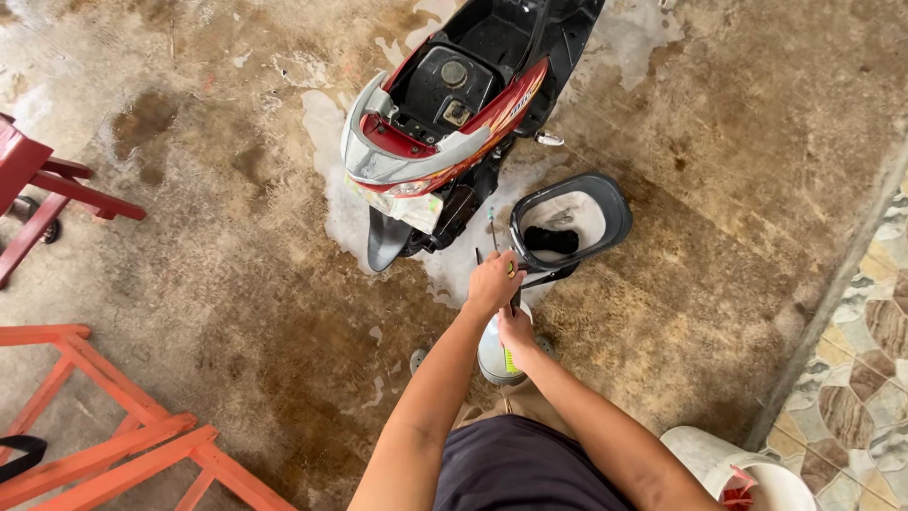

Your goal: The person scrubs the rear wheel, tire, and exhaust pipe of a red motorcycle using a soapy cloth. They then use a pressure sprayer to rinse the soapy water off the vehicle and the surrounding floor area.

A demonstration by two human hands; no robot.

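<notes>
I look down at a red and grey motorbike (445,123) with its seat taken off, so the black tank compartment shows. The removed seat (570,218) lies upside down on the wet concrete to its right. My left hand (494,281) is closed on the black pump handle of a white pressure sprayer bottle (498,358) that stands on the floor in front of me. My right hand (516,328) grips the top of that bottle just below the left hand. A thin wand sticks up beside the handle.
Foamy water spreads around the motorbike's rear. Red wooden furniture (57,185) stands at the left edge, and orange-red wooden frames (113,426) lie at the lower left. A white bucket (757,478) sits at the lower right beside a patterned tile strip (865,360).
</notes>
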